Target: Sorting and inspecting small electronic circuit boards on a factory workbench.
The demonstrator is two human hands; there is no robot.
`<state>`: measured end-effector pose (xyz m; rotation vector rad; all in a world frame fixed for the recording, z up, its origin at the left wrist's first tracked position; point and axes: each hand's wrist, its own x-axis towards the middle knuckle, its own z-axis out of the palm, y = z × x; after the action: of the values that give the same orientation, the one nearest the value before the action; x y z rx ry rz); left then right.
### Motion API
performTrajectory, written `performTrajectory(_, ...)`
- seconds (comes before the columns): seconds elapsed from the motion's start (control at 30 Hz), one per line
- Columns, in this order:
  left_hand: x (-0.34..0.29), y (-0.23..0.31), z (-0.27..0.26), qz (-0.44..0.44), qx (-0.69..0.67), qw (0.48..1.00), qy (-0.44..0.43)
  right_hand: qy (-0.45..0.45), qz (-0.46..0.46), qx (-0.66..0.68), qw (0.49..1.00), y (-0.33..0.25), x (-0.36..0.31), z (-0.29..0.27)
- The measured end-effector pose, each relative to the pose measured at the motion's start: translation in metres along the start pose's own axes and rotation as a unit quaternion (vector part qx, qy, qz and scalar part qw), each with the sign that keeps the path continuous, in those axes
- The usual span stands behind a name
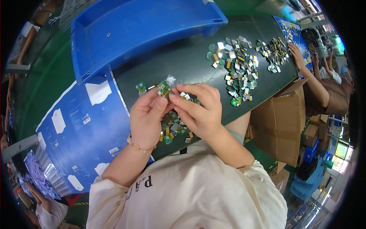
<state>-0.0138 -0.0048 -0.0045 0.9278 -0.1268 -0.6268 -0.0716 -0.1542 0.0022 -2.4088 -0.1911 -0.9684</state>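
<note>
A small green circuit board is pinched between the thumb and fingers of my left hand, above the dark green worktable. Close beside it, the fingertips of my right hand are pressed together near the board's edge. A shiny clear scrap of film shows just past those fingertips; whether they grip it or the board, I cannot tell. Under my hands lies a loose pile of similar boards, partly covered by my fingers. Another board rests to the left of my left hand.
A large blue bin stands at the far left. Two heaps of boards, one nearer and one farther, spread to the right. A blue printed sheet borders the table's left. At right are a cardboard box and a co-worker's arm.
</note>
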Motion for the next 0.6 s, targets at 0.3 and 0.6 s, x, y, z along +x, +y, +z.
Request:
performTrajectory(0.3, -0.002, 0.000, -0.004, 0.006, 0.058, 0.998, 0.002, -0.037, 0.103, 0.148, 0.983, 0.009, 0.018, -0.002)
performTrajectory(0.6, 0.013, 0.014, -0.011, 0.068, 0.050, 0.989, 0.120, -0.144, 0.116, 0.172, 0.968, 0.041, 0.041, 0.006)
